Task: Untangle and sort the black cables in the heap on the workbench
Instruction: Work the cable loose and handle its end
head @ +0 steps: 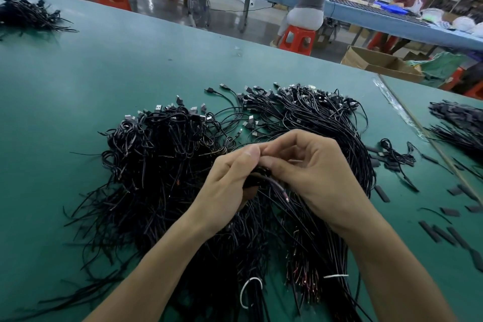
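Both hands meet over the middle of the heap of black cables (pixel 162 165) on the green counter (pixel 104 73). Left hand (pixel 227 180) has its fingers curled round a small cable bundle (pixel 264 178). Right hand (pixel 311 165) touches it fingertip to fingertip and pinches at the same bundle. The heap spreads beneath and beyond both hands, USB plugs on the far side. Short black sleeve pieces (pixel 381 193) lie right of the right hand. White tie (pixel 245 293) sits between the forearms.

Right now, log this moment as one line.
phase: untangling | left hand: grips cable bundle | right hand: pinches same bundle | heap: tangled beneath both hands on workbench
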The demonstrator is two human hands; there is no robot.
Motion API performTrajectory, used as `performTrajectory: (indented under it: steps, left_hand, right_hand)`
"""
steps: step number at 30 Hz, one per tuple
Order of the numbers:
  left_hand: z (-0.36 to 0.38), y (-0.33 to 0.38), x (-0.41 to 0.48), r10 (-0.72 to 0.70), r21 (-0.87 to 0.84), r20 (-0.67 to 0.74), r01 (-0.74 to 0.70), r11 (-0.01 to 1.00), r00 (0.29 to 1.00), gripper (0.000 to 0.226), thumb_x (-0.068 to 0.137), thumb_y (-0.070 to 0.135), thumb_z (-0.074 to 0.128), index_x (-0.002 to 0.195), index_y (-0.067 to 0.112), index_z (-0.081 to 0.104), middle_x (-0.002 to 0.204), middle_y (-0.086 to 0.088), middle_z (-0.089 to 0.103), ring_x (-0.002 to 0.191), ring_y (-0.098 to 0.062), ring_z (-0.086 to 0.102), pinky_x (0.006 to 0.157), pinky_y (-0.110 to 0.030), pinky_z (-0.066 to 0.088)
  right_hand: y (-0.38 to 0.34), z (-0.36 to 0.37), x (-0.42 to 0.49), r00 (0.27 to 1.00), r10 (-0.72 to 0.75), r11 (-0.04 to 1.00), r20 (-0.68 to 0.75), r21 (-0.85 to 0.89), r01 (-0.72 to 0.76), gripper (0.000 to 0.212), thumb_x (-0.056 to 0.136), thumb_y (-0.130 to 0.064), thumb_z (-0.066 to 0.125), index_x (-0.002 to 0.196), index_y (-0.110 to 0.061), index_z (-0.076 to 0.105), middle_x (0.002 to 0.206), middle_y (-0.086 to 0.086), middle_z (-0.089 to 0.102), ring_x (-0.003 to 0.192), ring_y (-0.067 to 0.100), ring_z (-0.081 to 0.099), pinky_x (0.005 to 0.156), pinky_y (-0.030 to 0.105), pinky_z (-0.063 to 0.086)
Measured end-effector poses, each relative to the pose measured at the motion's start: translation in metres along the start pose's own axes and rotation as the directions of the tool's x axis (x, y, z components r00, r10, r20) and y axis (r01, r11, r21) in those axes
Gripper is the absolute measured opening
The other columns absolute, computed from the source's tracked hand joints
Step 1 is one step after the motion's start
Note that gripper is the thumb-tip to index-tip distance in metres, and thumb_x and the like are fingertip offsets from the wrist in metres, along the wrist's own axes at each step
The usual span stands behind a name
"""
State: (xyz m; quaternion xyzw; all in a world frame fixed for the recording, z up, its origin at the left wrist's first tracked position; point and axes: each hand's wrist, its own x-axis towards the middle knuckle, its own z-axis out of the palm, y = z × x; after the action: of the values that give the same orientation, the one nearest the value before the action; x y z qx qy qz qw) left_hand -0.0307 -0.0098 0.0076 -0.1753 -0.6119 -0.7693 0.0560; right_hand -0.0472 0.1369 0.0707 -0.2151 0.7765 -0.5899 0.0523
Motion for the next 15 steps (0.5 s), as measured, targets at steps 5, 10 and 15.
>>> performTrajectory:
  steps: [5,10,15]
  left_hand:
    - [-0.002,0.000,0.002,-0.039,-0.125,-0.097,0.027,0.992,0.994,0.046,0.098,0.051,0.036,0.121,0.030,0.071,0.047,0.010,0.053,0.036,-0.001,0.036,0.040,-0.014,0.031]
    - [0.002,0.004,0.001,0.035,-0.163,-0.049,-0.043,0.986,0.998,0.041,0.104,0.036,0.040,0.125,0.010,0.063,0.071,0.007,0.072,0.059,0.002,0.062,0.061,-0.011,0.050]
    - [0.003,0.007,0.000,0.066,-0.096,-0.096,-0.075,0.993,0.993,0.051,0.102,0.038,0.031,0.121,0.009,0.068,0.070,0.001,0.074,0.069,-0.003,0.070,0.068,-0.011,0.052]
  right_hand:
    - [-0.001,0.011,-0.003,0.989,0.137,0.947,-0.062,0.302,-0.112,0.028,0.068,-0.020,0.078,0.079,-0.009,0.055,0.059,0.005,0.065,0.046,0.013,0.060,0.043,0.017,0.043]
    - [0.000,0.019,-0.001,0.953,0.299,0.850,-0.043,0.465,-0.246,0.030,0.060,-0.019,0.082,0.073,-0.011,0.056,0.055,0.006,0.062,0.040,0.011,0.055,0.039,0.017,0.042]
    - [-0.002,0.018,-0.001,0.908,0.411,0.718,0.080,0.585,-0.376,0.031,0.060,-0.015,0.078,0.078,-0.011,0.053,0.057,0.003,0.058,0.040,0.007,0.050,0.036,0.015,0.036]
